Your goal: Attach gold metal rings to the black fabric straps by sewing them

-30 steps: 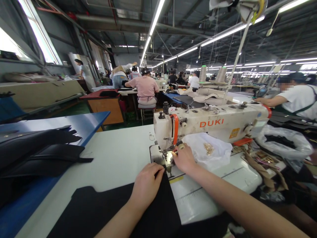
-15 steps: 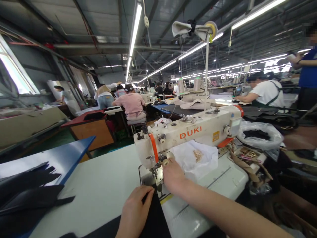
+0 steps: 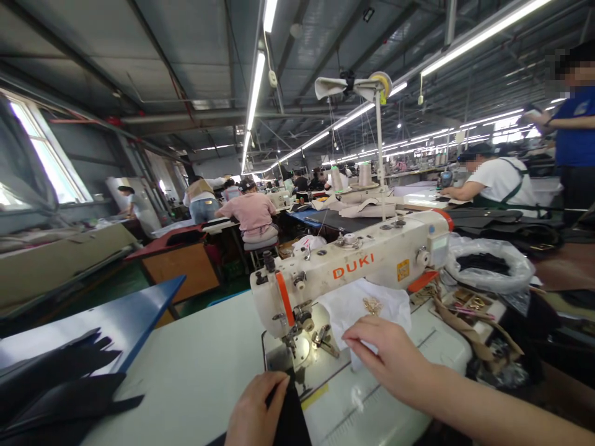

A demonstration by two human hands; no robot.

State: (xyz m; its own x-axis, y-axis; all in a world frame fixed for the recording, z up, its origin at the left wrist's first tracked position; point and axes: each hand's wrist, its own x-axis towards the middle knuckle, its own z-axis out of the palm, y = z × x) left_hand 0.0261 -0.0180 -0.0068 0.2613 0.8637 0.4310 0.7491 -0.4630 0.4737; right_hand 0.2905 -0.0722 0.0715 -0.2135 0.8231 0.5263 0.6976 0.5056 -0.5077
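Note:
The black fabric piece (image 3: 294, 412) lies at the near end of the sewing machine's (image 3: 353, 263) metal plate. My left hand (image 3: 260, 402) pinches its edge between thumb and fingers. To the right of the needle area, my right hand (image 3: 390, 350) hovers over the machine bed with thumb and fingertips drawn together; whatever they may hold is too small to make out. Just behind it a white cloth (image 3: 337, 303) is spread under the machine arm, with a small heap of gold-coloured metal pieces (image 3: 372, 306) on it. A hinged guide attachment (image 3: 325, 341) stands beside the needle plate.
Black cut pieces (image 3: 60, 371) lie on a blue-edged table at left. Right of the machine are a plastic bag (image 3: 488, 263) with black material and a tray (image 3: 474, 303) of small parts. Co-workers sit further off; a standing person (image 3: 576, 136) is at far right.
My right hand has moved from beside the needle to the right, near the white cloth, uncovering the guide attachment. My left hand stays on the black fabric. The view has tilted up slightly.

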